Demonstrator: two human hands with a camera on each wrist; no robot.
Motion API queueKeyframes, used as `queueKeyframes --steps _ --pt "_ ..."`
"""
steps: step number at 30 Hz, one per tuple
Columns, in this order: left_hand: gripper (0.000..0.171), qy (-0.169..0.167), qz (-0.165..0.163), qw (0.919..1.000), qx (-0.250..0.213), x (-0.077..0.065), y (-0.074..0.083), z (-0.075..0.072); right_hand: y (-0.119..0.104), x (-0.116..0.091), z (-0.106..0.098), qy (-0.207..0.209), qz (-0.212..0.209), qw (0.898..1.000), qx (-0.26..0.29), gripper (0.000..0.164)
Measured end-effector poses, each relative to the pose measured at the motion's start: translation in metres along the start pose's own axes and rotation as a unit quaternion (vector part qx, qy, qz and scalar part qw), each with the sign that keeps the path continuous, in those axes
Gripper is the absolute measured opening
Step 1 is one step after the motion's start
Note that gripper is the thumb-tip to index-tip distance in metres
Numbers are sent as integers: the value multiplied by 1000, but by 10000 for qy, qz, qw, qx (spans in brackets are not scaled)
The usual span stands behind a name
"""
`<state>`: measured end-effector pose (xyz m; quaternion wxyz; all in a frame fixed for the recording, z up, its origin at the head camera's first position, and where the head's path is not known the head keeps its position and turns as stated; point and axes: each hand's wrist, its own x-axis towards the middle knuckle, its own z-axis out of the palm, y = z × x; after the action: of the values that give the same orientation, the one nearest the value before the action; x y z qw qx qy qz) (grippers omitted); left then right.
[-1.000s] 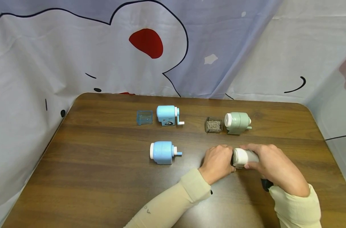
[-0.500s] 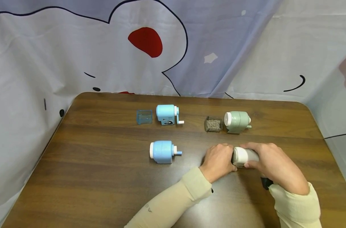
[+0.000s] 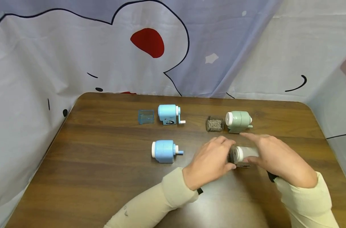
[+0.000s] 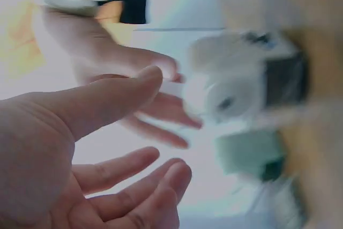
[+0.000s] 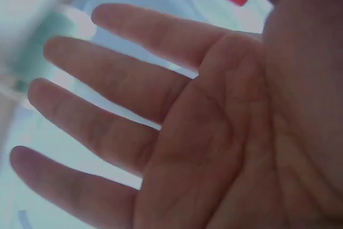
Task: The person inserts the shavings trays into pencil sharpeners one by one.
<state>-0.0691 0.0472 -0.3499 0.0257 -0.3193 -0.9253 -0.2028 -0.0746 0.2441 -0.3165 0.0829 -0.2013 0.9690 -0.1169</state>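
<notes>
Fingers (image 4: 118, 174) of your left hand (image 3: 210, 161) loosely bent, thumb held apart, gripping nothing; those of your right hand (image 3: 282, 158) straight and spread, also free.

Left to right across the worktop (image 3: 90, 152): clear blue tray (image 3: 146, 117) near the far edge. Round blue sharpener (image 3: 164, 151) closer to you, crank pointing right. Pale blue sharpener (image 3: 168, 114) just right of the clear tray, white handle low on its right side. Next, your left hand, beside the dark left end of the white sharpener (image 3: 247, 151); left wrist view, blurred, shows a gap between. Farther back, shavings tray (image 3: 214, 124) with shavings in it, green sharpener (image 3: 239, 120) just to its right. White sharpener stands on the worktop between your hands, nearer you than the green one. Rightmost, your right hand, thumb in front of the white body; cannot tell whether they touch.
</notes>
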Motion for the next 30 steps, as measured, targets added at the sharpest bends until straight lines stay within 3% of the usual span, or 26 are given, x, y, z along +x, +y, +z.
queueKeyframes --steps 3,7,10,14,17,22,26,30 --pt "55 334 205 9991 -187 -12 -14 -35 -15 9 -20 85 -133 9993 -344 69" --pt "46 1095 243 9921 -563 -20 -46 -75 -40 32 -47 -37 -229 9966 -785 65" --pt "43 1527 93 9840 -910 -24 -74 -98 -52 57 -61 -378 -216 9954 -856 66" --pt "45 1684 -387 9791 -1075 -29 -115 -118 -54 93 -69 -728 -164 9945 -730 69" --pt "47 1525 -887 9794 -984 -29 -150 -123 -51 121 -69 -765 -306 9948 -603 72" --pt "69 761 -1397 9837 -836 -24 -221 -112 -57 159 -68 -987 -504 9921 -594 82" --pt "92 -67 -1422 9874 -693 -25 -269 -92 -73 180 -60 -1135 -586 9892 -722 83" --pt "106 -623 -1313 9871 -674 -31 -296 -74 -89 195 -41 -1120 -710 9880 -790 85"
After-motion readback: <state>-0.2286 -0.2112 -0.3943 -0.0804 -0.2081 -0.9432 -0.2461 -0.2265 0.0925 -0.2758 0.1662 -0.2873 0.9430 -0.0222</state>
